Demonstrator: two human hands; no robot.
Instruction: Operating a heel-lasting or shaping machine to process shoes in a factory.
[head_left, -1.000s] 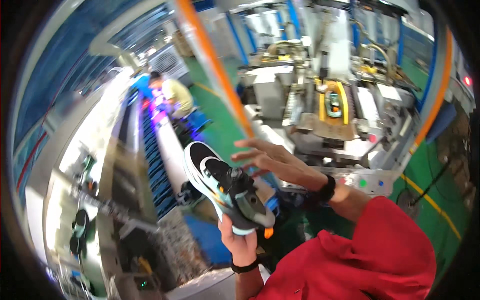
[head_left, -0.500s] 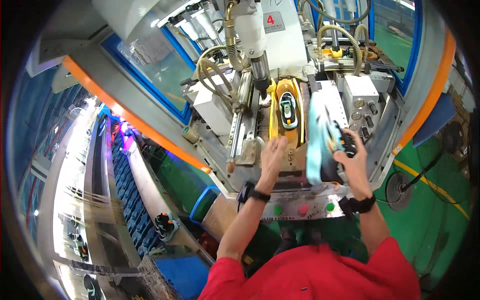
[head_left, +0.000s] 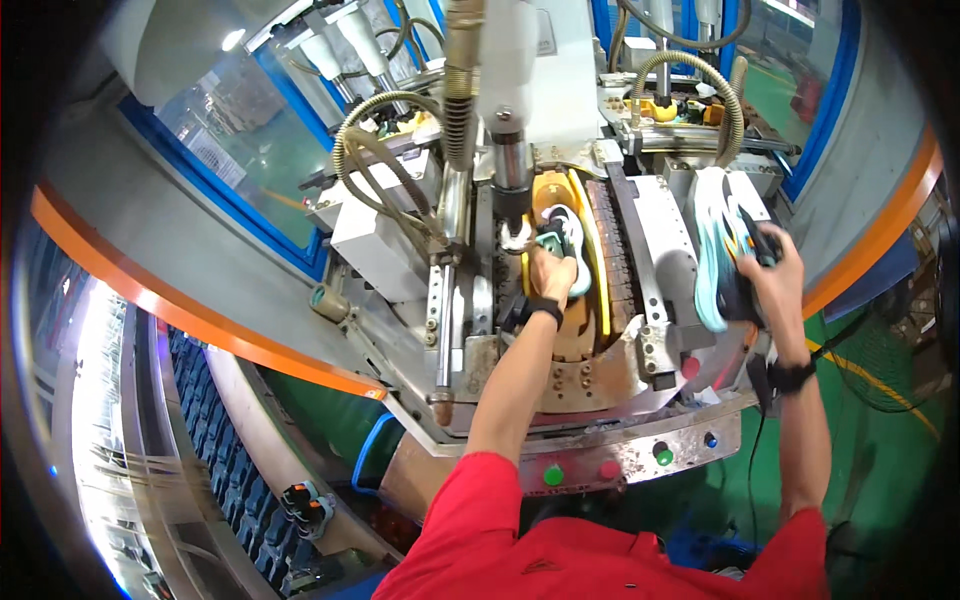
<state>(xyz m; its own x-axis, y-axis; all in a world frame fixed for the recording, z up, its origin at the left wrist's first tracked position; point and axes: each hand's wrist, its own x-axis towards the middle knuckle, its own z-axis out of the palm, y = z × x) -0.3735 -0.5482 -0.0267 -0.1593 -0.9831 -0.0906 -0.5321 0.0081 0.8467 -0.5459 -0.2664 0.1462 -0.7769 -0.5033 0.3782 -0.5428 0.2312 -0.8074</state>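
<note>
My left hand (head_left: pixel 552 276) reaches into the press and closes on the near end of a shoe (head_left: pixel 574 240), by its dark opening. This shoe has a white and pale green sole edge and lies lengthwise in a yellow-lined bed (head_left: pixel 578 325) between two side jaws. Out to the right, my right hand (head_left: pixel 778 278) grips a second shoe (head_left: pixel 716 250) by its dark upper. Its light-blue and white sole faces left, and it is held up beside the press. Part of its upper is behind my fingers.
Above the bed hangs a metal press cylinder (head_left: pixel 511 165), close to my left hand. A panel with green and red buttons (head_left: pixel 610 468) runs along the machine's front edge. A conveyor (head_left: pixel 215 430) passes at the left, with another shoe (head_left: pixel 306 508) beside it. Orange-edged guards (head_left: pixel 220 335) flank the machine.
My left hand has moved forward onto the shoe in the bed and closed on it. My right hand has carried the other shoe rightward, away from the bed. The view has shifted.
</note>
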